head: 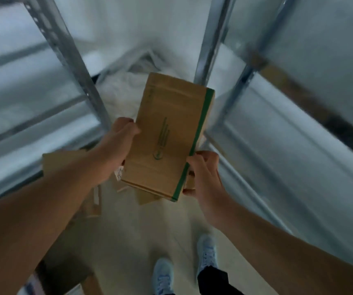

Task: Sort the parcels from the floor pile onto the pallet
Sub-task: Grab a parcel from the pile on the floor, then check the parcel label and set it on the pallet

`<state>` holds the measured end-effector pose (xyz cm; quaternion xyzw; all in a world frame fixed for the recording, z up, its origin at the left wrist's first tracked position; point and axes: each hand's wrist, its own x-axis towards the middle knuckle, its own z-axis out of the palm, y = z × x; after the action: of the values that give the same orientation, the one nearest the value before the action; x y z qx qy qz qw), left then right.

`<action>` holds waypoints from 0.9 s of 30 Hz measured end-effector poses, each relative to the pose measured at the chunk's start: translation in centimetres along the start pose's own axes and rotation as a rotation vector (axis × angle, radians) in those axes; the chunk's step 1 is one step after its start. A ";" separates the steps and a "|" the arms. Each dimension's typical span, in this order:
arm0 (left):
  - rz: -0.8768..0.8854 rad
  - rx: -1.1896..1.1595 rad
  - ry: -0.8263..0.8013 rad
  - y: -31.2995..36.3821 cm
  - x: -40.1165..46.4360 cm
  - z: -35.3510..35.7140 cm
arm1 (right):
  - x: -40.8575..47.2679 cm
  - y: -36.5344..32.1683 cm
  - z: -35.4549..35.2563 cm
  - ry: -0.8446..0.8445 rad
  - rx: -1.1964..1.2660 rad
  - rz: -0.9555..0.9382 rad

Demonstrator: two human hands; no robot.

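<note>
Carry step: left hand and right hand grip cardboard parcel aloft between shelving; pallet unseen, must be located next.

We are looking at a parcel of matt brown cardboard, its face smooth with faint creases, edged by a strip of slightly glossy green tape. Shelving uprights are showing dull galvanised metal, perforated. The floor is appearing smooth, pale and matt. Flattened cardboard below is looking equally matt. Our shoes are looking like light blue woven cloth.
</note>
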<state>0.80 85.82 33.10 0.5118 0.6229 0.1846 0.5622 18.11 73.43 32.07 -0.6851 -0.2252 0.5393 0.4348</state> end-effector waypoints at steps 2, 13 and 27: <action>0.045 -0.026 0.001 3.6 -2.7 -2.7 | -2.7 -4.1 0.4 -0.021 0.027 -0.059; 0.289 -0.161 0.165 18.9 -21.7 -12.1 | -20.0 -22.2 -2.6 -0.242 0.428 0.072; 0.461 -0.089 0.338 22.9 -51.8 -6.0 | -35.5 -23.5 -12.8 -0.635 0.214 -0.228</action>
<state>-2.77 53.45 79.86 0.5766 0.5662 0.4175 0.4155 22.56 53.56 71.58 -0.4044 -0.3663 0.6939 0.4699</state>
